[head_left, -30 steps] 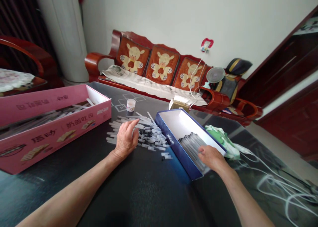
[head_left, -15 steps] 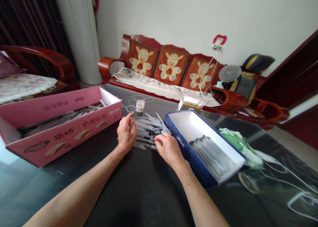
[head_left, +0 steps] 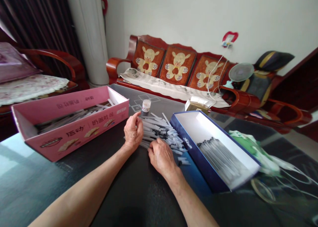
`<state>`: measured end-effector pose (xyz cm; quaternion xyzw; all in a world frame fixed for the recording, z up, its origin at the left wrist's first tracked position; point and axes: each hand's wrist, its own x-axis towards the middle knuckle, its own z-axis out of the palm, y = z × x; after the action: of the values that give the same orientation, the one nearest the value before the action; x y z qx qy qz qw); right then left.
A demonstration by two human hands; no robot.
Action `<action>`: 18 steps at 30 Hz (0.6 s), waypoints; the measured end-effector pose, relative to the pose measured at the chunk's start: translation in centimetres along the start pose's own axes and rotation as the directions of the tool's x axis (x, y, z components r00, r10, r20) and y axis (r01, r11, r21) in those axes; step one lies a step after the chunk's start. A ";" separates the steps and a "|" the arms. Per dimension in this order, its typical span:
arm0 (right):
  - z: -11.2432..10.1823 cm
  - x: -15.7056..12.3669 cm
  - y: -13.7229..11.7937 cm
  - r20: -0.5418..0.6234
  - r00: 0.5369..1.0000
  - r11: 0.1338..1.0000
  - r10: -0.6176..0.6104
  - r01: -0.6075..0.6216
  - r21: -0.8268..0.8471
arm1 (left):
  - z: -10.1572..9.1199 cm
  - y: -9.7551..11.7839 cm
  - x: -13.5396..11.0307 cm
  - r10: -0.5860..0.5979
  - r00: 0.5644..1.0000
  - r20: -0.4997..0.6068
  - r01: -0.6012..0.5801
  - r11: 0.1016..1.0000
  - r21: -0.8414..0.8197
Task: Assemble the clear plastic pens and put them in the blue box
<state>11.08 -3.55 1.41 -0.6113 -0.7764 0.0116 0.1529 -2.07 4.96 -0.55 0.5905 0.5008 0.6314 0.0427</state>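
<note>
A heap of slim translucent pens [head_left: 162,129] with whitish caps lies on the dark table between my hands. At the heap's left edge, my left hand [head_left: 133,131] rests on its side with curled fingers; what lies inside them is hidden. My right hand [head_left: 161,155] is palm down at the heap's near edge, its fingers bent and drawn together by the pen ends. Whatever its fingertips hold is covered by the hand. Just beyond the left hand stands a small white tub [head_left: 146,105]. A blue box [head_left: 196,154] to the right holds a row of similar pens [head_left: 221,157].
On the left is a long pink carton [head_left: 74,131] with more pens inside. A small gold box [head_left: 197,106] stands behind the blue box. A green and white bag [head_left: 250,147], white cables and a roll of tape [head_left: 263,190] lie at the right. A wooden sofa [head_left: 169,48] stands beyond.
My right hand has moved left and nearer to me along the heap, uncovering pen caps beside the blue box. My left hand keeps its place; the view has turned slightly left.
</note>
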 end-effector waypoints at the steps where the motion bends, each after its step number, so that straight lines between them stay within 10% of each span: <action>1: -0.5 0.1 0.4 -0.008 1.000 1.000 0.010 -0.010 0.010 | -0.2 0.6 0.0 0.019 1.000 0.007 -0.019 1.000 0.000; 9: -4.1 1.0 3.5 -0.131 0.973 0.944 0.189 -0.143 0.298 | -0.5 3.1 -1.0 -0.149 0.941 0.305 0.183 0.979 -0.087; 16: -3.1 0.9 2.9 0.006 0.999 0.867 0.034 -0.033 0.497 | 0.7 3.2 -1.0 -0.309 0.792 0.527 0.583 0.638 -0.502; 18: -3.4 0.8 4.6 -0.046 0.997 0.863 0.062 -0.030 0.504 | 0.7 3.0 -1.1 -0.262 0.810 0.524 0.537 0.691 -0.484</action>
<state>16.07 -2.19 3.89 -0.5689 -0.7268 0.1985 0.3299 0.45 3.20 0.61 0.5366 0.3666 0.5921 0.4765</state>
